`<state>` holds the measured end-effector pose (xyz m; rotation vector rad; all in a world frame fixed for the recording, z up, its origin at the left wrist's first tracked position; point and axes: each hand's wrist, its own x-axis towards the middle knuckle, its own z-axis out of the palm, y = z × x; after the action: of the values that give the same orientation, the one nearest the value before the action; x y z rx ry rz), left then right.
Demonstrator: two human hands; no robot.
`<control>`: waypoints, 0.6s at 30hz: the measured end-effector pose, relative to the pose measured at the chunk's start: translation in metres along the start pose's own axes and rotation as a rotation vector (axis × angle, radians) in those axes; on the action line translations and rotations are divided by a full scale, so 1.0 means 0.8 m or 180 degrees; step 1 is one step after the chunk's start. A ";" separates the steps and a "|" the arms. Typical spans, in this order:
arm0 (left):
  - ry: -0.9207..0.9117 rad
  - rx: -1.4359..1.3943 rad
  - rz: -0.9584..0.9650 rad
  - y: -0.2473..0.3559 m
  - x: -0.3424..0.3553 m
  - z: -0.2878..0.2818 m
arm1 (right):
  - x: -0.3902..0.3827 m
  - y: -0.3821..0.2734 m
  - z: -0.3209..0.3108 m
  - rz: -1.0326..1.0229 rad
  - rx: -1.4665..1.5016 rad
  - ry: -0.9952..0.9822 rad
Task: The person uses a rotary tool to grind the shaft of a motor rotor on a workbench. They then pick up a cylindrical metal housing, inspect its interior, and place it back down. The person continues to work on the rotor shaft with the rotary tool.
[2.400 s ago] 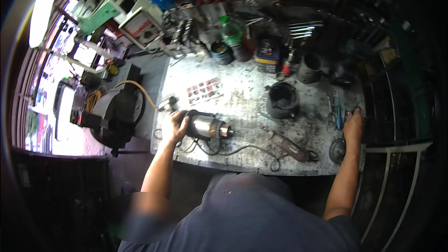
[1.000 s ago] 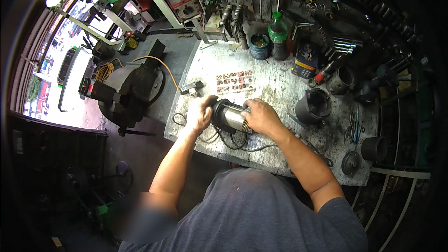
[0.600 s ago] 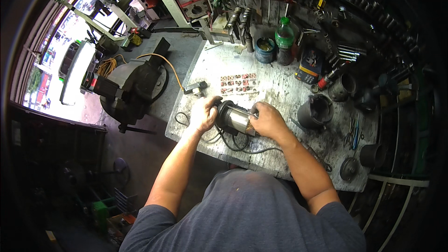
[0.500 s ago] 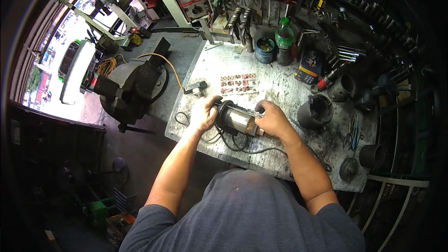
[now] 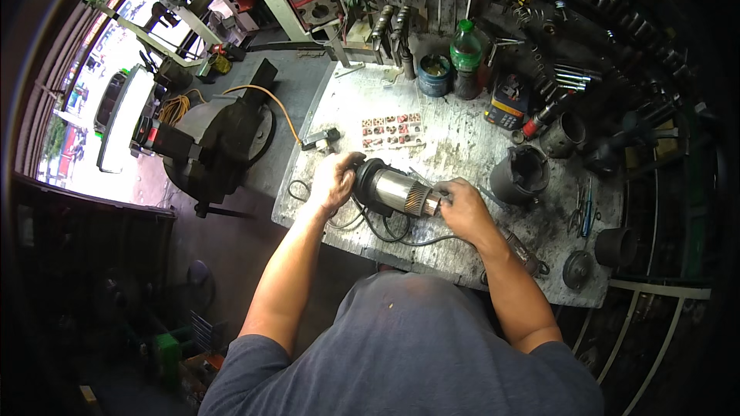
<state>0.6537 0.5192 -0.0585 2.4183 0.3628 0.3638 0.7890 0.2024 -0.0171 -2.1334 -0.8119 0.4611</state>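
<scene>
A motor armature (image 5: 395,189) with a bright steel core, slanted copper windings and a copper commutator lies between my hands above the bench, its commutator end to the right. My left hand (image 5: 335,183) is closed round the dark round housing (image 5: 371,182) at its left end. At the other end, my right hand (image 5: 461,208) has its fingers closed at the shaft tip beside the commutator; the fingertips are partly hidden. Below the armature, a black cable (image 5: 420,244) loops over the bench. A compartment tray of small parts (image 5: 391,132) is just beyond the armature.
A dark open canister (image 5: 520,177) stands right of my right hand. Farther back are a green-capped bottle (image 5: 465,58), a blue tub (image 5: 435,77) and hanging tools. A bench vise (image 5: 223,135) stands at the left, near an orange cable (image 5: 279,104).
My right hand has slid right and slightly down, from above the windings to the shaft end, leaving the commutator more exposed. My left hand stays at the dark housing.
</scene>
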 end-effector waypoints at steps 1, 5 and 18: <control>0.0006 -0.0072 0.0008 -0.002 -0.001 0.000 | -0.011 -0.002 -0.007 0.0161 0.0169 0.0119; -0.0009 0.0033 -0.0041 -0.007 -0.001 0.002 | -0.052 -0.015 -0.015 -0.0066 0.0927 0.0564; -0.0199 0.0127 0.0070 -0.008 0.000 -0.002 | -0.050 -0.030 0.087 -0.0603 0.1021 0.1055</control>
<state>0.6518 0.5249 -0.0616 2.4680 0.3190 0.2926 0.7115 0.2252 -0.0397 -1.7545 -0.6892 0.1213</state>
